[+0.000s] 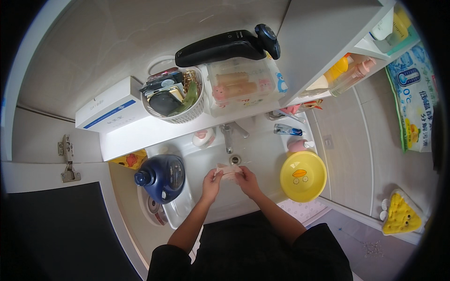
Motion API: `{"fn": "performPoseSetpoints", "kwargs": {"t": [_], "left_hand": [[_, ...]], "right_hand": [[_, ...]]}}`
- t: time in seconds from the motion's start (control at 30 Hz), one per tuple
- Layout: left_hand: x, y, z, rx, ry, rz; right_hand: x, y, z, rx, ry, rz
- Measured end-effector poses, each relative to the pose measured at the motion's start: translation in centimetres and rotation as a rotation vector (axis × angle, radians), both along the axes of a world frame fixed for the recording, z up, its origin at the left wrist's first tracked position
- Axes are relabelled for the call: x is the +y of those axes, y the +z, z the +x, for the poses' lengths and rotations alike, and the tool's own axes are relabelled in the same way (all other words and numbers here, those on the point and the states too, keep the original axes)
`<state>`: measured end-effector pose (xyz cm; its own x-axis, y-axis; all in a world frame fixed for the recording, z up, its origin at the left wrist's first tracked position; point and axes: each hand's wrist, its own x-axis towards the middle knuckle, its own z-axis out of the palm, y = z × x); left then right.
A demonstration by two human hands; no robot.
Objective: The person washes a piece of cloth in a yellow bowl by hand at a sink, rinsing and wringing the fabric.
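Between my two hands is a small, pale pink, thin piece of material, crumpled at its edges; whether it is cloth or paper I cannot tell. My left hand pinches its left side and my right hand its right side, both with fingers closed. They hover over the white washbasin, just in front of the drain. Beyond the drain stands a silver faucet. Parts of the material are covered by my fingers.
A dark blue jug stands at the basin's left edge, and a yellow bowl at its right. Above the basin, a shelf carries a white box, a filled basket and a clear container beneath a black shaver. A cabinet door hangs open at left.
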<state>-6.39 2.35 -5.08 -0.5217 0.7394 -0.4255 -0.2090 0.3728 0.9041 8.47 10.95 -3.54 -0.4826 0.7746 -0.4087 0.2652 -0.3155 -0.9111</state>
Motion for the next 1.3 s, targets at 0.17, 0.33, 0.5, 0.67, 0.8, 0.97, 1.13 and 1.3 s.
{"fn": "performPoseSetpoints", "kwargs": {"t": [0.17,0.33,0.5,0.67,0.8,0.97,1.13,1.3], "left_hand": [[0.8,0.7,1.4,-0.247,0.148,0.019],[1.5,3.7,4.8,0.721,-0.124,0.132],[3.8,3.8,2.3,0.790,-0.033,-0.040],[2.1,4.8,4.9,0.827,-0.112,0.075],[3.7,4.2,1.7,0.846,-0.063,0.049],[2.5,5.5,4.7,0.867,-0.052,-0.029],[3.4,4.2,2.1,0.766,-0.010,-0.043],[1.9,5.4,4.8,0.806,-0.110,0.019]], "right_hand": [[0.0,0.1,-1.8,0.144,-0.270,-0.312],[0.8,1.1,-2.8,0.112,-0.306,-0.540],[-1.2,2.2,-4.6,0.154,-0.377,-0.588],[-0.1,0.0,-2.4,-0.256,0.352,0.414],[-1.9,0.4,-3.7,0.284,-0.267,-0.640],[-0.9,-0.9,-2.5,0.169,-0.227,-0.629],[-1.8,0.8,-3.6,0.091,-0.314,-0.709],[0.1,0.2,-2.3,0.208,-0.232,-0.709]]}}
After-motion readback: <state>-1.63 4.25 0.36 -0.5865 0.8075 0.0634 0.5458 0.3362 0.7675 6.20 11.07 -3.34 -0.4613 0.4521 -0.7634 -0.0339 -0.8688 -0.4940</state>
